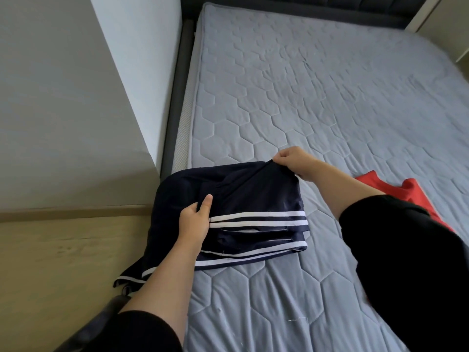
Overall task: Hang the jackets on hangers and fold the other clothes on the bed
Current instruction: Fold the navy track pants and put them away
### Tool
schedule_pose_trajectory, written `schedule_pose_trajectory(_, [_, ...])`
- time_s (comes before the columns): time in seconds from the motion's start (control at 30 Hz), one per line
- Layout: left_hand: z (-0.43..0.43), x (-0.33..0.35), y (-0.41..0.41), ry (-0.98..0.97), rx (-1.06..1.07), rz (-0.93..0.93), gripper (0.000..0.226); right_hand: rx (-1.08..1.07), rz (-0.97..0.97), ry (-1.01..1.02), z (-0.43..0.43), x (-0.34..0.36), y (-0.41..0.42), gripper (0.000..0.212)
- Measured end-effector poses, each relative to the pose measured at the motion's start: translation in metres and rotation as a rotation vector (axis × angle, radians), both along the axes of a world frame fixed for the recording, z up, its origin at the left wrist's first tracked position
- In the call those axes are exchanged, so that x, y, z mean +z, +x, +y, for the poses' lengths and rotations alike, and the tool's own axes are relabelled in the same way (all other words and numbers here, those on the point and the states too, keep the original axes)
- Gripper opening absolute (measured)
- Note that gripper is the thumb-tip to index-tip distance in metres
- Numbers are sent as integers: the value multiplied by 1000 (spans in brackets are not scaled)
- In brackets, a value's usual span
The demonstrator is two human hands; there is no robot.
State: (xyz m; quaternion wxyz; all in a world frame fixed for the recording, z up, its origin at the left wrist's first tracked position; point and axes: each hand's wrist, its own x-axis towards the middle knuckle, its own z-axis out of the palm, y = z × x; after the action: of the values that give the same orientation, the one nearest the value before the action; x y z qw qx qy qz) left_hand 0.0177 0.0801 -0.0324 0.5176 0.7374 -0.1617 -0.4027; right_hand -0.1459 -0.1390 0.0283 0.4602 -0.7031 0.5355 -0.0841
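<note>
We are folding navy trousers (253, 194) at the bed's (304, 97) left edge, left hand (195, 221) gripping, right hand's (291, 160) fingers (282, 155) pinching; probably flattening next.

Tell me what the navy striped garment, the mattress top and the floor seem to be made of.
The navy striped garment: probably a smooth synthetic knit; it drapes limply with a slight sheen, white stripes sewn on. The mattress top: quilted grey-blue fabric, matt; stitched hexagons pucker it. The floor: pale wood or wood-look laminate, matt; faint grain shows.
</note>
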Motion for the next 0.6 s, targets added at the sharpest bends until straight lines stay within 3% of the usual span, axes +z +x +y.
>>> schedule_pose_trajectory(0.17, [-1, 3, 5, 11, 71, -43, 49, -30, 192, -386, 14, -13, 23, 23])
schedule_pose_trajectory(0.27, [0, 4, 10, 10, 128, -85, 39, -106, 96, -492, 34, -20, 23, 19])
schedule_pose_trajectory(0.33, [1, 2, 8, 57, 103, -301, 20, -177, -11, -539, 48, -22, 9, 26])
schedule_pose_trajectory(0.4, [1, 4, 5, 32, 65, -712, 36, -214, -67, -609, 67, -23, -11, 24])
schedule_pose_trajectory(0.47, [-1, 9, -3, -173, -114, -1067, 40, -150, -73, -666, 88, -29, -34, 22])
schedule_pose_trajectory(0.5, [-1, 11, -8, -243, -279, -1146, 41, -73, -74, -684, 99, -33, -46, 25])
schedule_pose_trajectory(0.6, [5, 8, -23, -162, -787, -1165, 56, 160, -26, -696, 126, -51, -75, 43])
